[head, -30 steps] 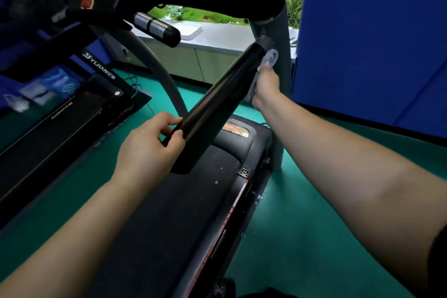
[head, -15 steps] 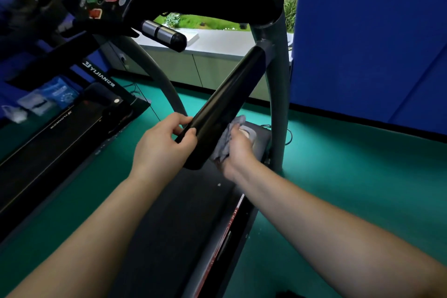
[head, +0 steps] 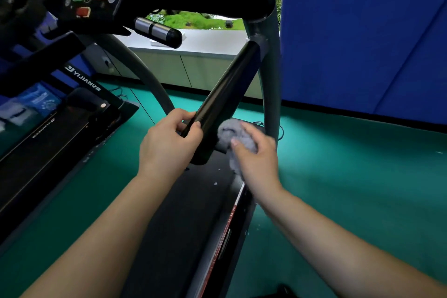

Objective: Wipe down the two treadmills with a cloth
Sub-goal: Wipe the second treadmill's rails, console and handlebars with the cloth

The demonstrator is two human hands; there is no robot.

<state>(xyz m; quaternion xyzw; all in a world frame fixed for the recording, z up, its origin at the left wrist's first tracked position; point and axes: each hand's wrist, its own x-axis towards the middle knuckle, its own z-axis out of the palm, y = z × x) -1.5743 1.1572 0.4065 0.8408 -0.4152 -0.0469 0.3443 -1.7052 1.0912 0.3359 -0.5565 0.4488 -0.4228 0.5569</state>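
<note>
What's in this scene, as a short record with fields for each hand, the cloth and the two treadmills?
left hand: grips the lower end of the black handrail
right hand: holds a bunched grey cloth
cloth position: just right of the handrail's lower end; contact unclear
treadmill belt: runs beneath both forearms
second treadmill: to the left, on the green floor

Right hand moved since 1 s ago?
Yes. The right hand and cloth slid down the black handrail, from its joint at the grey upright to its free end.
</note>
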